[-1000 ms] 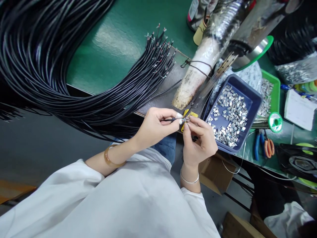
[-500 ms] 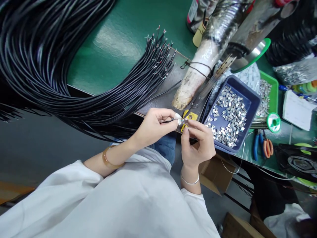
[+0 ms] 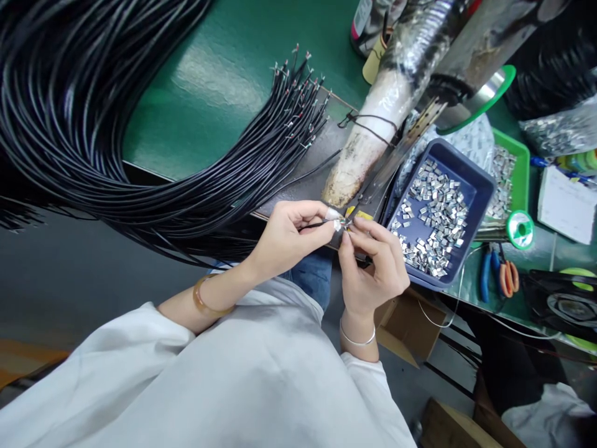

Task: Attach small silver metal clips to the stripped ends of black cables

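Observation:
My left hand pinches a black cable near its stripped end, with white wrapping on the fingertips. Facing it, my right hand has its thumb and fingers closed at the wire tips; a small shiny piece shows there, too small to make out fully. Both hands meet at the bench edge, below the dirty white tube. A large bundle of black cables curves in from the left, its stripped ends pointing up. Right of my hands, a blue tray holds several small metal connectors.
A green tray with metal parts stands behind the blue one. Farther right are blue-handled pliers, orange-handled pliers, a solder spool and a paper pad. Cardboard boxes sit below the bench.
My right hand's fingers have shifted slightly and closed nearer to my left fingertips, covering more of the yellow item behind. The view has moved a little.

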Demonstrator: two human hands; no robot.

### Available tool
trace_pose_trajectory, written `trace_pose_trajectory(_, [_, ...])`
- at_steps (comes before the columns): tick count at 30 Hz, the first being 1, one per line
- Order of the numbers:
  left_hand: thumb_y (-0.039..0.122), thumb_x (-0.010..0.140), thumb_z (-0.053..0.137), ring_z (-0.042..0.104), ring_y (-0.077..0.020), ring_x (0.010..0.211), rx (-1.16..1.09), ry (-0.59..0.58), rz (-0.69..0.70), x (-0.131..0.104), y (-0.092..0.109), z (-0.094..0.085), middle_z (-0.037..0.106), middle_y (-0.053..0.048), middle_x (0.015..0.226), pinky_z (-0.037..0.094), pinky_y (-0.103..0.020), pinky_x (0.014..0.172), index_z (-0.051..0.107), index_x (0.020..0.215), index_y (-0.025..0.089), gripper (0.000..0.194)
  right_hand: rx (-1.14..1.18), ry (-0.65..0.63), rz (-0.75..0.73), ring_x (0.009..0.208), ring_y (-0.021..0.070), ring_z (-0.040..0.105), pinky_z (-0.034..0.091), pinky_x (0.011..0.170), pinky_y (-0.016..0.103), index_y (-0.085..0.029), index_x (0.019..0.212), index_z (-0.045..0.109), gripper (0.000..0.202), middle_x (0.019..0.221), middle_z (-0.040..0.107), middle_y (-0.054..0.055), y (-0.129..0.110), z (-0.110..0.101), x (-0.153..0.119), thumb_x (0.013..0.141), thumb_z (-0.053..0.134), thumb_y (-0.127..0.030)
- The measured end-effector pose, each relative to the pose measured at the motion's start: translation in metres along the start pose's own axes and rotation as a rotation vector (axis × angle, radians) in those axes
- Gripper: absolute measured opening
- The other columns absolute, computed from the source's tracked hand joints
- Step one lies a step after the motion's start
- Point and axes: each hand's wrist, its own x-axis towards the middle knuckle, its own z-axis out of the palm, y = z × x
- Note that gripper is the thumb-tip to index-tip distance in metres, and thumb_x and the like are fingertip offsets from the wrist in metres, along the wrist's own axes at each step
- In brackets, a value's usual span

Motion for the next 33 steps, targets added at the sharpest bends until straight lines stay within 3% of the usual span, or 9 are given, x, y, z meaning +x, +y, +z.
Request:
trace_pose_trajectory(4, [0.021, 0.077, 0.073, 0.054, -0.0081, 0.056, 0.061, -0.018, -0.014, -0.002, -0.002, -0.003, 0.066, -0.001, 0.064, 0.043, -0.019, 0.054, 0.075, 0.074, 0.013, 0.009, -0.012, -0.023, -0.035, 0.094, 0.0152, 0.076, 0.065, 0.082, 0.03, -0.022, 0.093, 0.065, 0.015, 0.105, 0.077, 0.003, 0.003, 0.001, -0.005, 0.084, 0.071, -0.01])
trace_pose_trajectory(7, [0.023, 0.079, 0.072, 0.054, -0.0083, 0.059, 0.053, -0.071, -0.037, -0.003, -0.002, -0.006, 0.066, -0.001, 0.066, 0.044, -0.02, 0.057, 0.075, 0.077, 0.012, 0.011, 0.066, 0.006, 0.032, 0.093, 0.0155, 0.076, 0.065, 0.079, 0.03, -0.022, 0.095, 0.062, 0.015, 0.101, 0.077, 0.002, 0.004, -0.002, -0.006, 0.087, 0.067, -0.011])
trace_pose_trajectory(10, [0.026, 0.081, 0.072, 0.05, -0.0075, 0.059, 0.035, -0.159, -0.096, -0.003, -0.002, -0.009, 0.064, -0.001, 0.068, 0.041, -0.019, 0.055, 0.077, 0.086, 0.011, 0.016, 0.18, 0.107, 0.121, 0.071, 0.0125, 0.075, 0.062, 0.06, 0.025, -0.023, 0.103, 0.058, 0.016, 0.085, 0.074, -0.003, 0.003, -0.008, -0.008, 0.092, 0.062, -0.013])
trace_pose_trajectory(12, [0.027, 0.081, 0.072, 0.047, -0.0072, 0.058, 0.024, -0.178, -0.143, -0.005, -0.002, -0.011, 0.062, 0.0, 0.066, 0.037, -0.019, 0.053, 0.078, 0.09, 0.011, 0.02, 0.151, 0.163, 0.136, 0.054, 0.0088, 0.067, 0.051, 0.044, 0.019, -0.024, 0.103, 0.058, 0.013, 0.073, 0.068, -0.007, 0.002, -0.013, -0.01, 0.092, 0.063, -0.017])
trace_pose_trajectory(15, [0.028, 0.08, 0.073, 0.045, -0.0068, 0.057, 0.007, -0.149, -0.149, -0.007, -0.001, -0.013, 0.058, 0.001, 0.063, 0.036, -0.019, 0.052, 0.078, 0.09, 0.011, 0.02, 0.026, 0.188, 0.108, 0.047, 0.0067, 0.062, 0.042, 0.038, 0.018, -0.023, 0.099, 0.061, 0.012, 0.068, 0.063, -0.007, 0.001, -0.017, -0.013, 0.09, 0.069, -0.023])
trace_pose_trajectory(19, [0.026, 0.081, 0.071, 0.045, -0.007, 0.057, 0.01, -0.119, -0.115, -0.008, 0.0, -0.011, 0.057, 0.001, 0.061, 0.036, -0.019, 0.053, 0.076, 0.082, 0.012, 0.015, 0.101, 0.147, 0.107, 0.057, 0.0101, 0.07, 0.056, 0.049, 0.02, -0.024, 0.115, 0.058, 0.023, 0.076, 0.07, -0.005, 0.003, -0.013, -0.014, 0.093, 0.062, -0.017])
trace_pose_trajectory(21, [0.026, 0.081, 0.069, 0.047, -0.0076, 0.057, 0.02, -0.11, -0.115, -0.007, 0.001, -0.01, 0.057, 0.001, 0.061, 0.037, -0.019, 0.053, 0.075, 0.08, 0.013, 0.014, 0.088, 0.113, 0.086, 0.07, 0.013, 0.076, 0.064, 0.063, 0.024, -0.024, 0.111, 0.06, 0.024, 0.085, 0.075, -0.003, 0.004, -0.011, -0.012, 0.091, 0.063, -0.012])
trace_pose_trajectory(25, [0.026, 0.08, 0.068, 0.051, -0.0087, 0.059, 0.017, -0.095, -0.106, -0.004, 0.003, -0.008, 0.061, 0.0, 0.063, 0.041, -0.02, 0.056, 0.074, 0.08, 0.013, 0.014, 0.016, 0.011, -0.001, 0.092, 0.0154, 0.078, 0.066, 0.081, 0.028, -0.021, 0.096, 0.064, 0.02, 0.1, 0.078, 0.002, 0.002, -0.007, -0.006, 0.084, 0.071, -0.006])
trace_pose_trajectory(33, [0.022, 0.081, 0.068, 0.041, -0.0066, 0.052, 0.057, -0.048, -0.041, -0.002, 0.008, -0.004, 0.05, 0.003, 0.056, 0.034, -0.02, 0.05, 0.072, 0.076, 0.013, 0.011, 0.071, -0.021, 0.01, 0.1, 0.0177, 0.077, 0.069, 0.082, 0.033, -0.021, 0.094, 0.061, 0.02, 0.111, 0.077, 0.004, -0.001, -0.003, -0.002, 0.084, 0.068, -0.005])
